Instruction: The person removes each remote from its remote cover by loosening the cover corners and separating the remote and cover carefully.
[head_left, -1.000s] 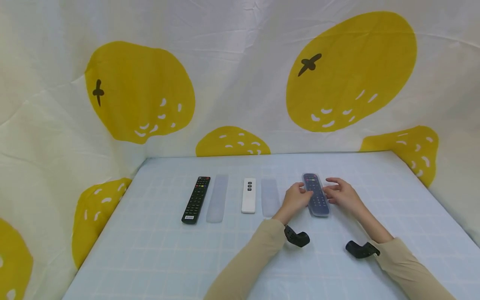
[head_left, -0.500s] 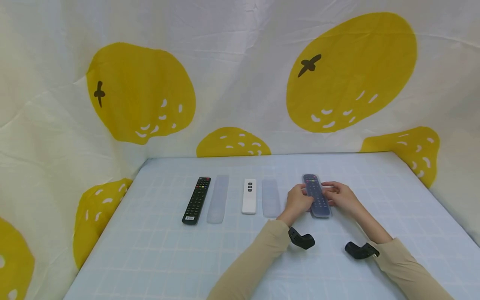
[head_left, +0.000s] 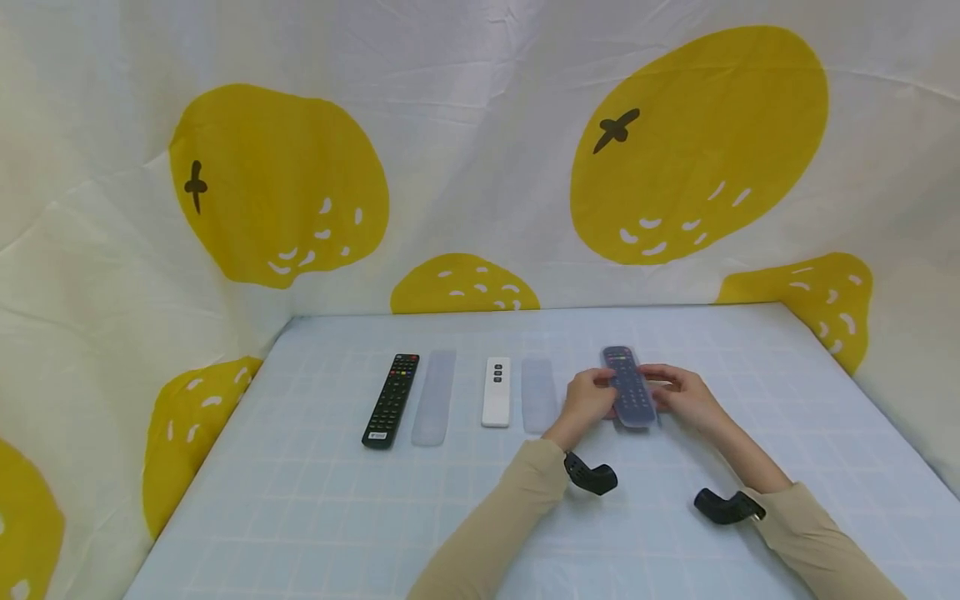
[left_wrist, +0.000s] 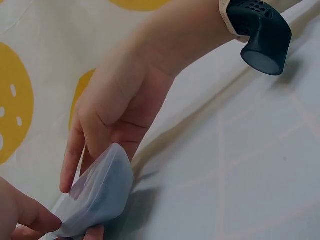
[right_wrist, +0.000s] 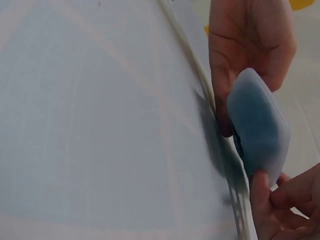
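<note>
A dark remote control (head_left: 631,392) sits inside a translucent cover (left_wrist: 107,192). My left hand (head_left: 585,405) pinches its left edge, and my right hand (head_left: 688,397) grips the right edge between thumb and fingers. Both wrist views show the covered remote tilted and raised off the table, its shadow beneath. In the left wrist view, my right hand (left_wrist: 117,107) reaches over the remote's far side. The right wrist view shows the cover's pale closed-looking end (right_wrist: 260,130), with my right fingers (right_wrist: 260,192) at its lower edge.
To the left lie a white remote (head_left: 496,392) and a black remote (head_left: 392,401). Two flat translucent covers, a shorter one (head_left: 538,395) and a longer one (head_left: 433,397), lie to their right sides. A patterned curtain (head_left: 480,167) hangs behind the table (head_left: 337,517).
Both hands have closed on the sides of the covered remote, which was lying on the table. It is now lifted slightly, and the right fingers have come in against its edge.
</note>
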